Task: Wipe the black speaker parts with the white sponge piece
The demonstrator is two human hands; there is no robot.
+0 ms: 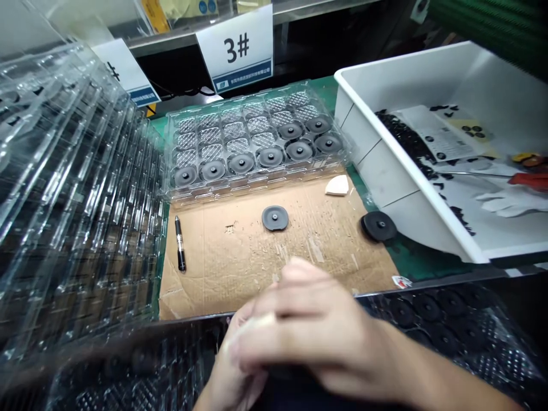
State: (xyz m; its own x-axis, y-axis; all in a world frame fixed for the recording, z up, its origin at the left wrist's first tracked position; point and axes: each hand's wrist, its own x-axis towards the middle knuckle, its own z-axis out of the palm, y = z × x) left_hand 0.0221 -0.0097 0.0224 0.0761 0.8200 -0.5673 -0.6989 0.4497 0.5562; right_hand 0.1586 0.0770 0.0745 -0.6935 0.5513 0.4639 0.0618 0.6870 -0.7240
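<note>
My right hand [317,331] is curled over my left hand [231,359] at the front edge of the cardboard. Both are blurred by motion and pressed together. The right fingers are bent closed; anything inside them is hidden. The left hand's fingers are mostly covered by the right. Beyond them, a dark grey rounded disc [275,218] with a small central stud lies flat on the cardboard sheet [214,285]. A similar dark part [379,226], seemingly stacked, sits at the cardboard's right edge. A clear blister tray [257,177] behind holds several such discs in its front and right pockets.
Tall stacks of clear trays [85,200] stand on the left. A black pen [179,244] and a white wedge-shaped piece [337,185] lie on the cardboard. At right, a white bin [406,171] holds black scraps, gloves [509,197] and a red-handled tool [528,181]. Filled trays [445,319] sit below the table edge.
</note>
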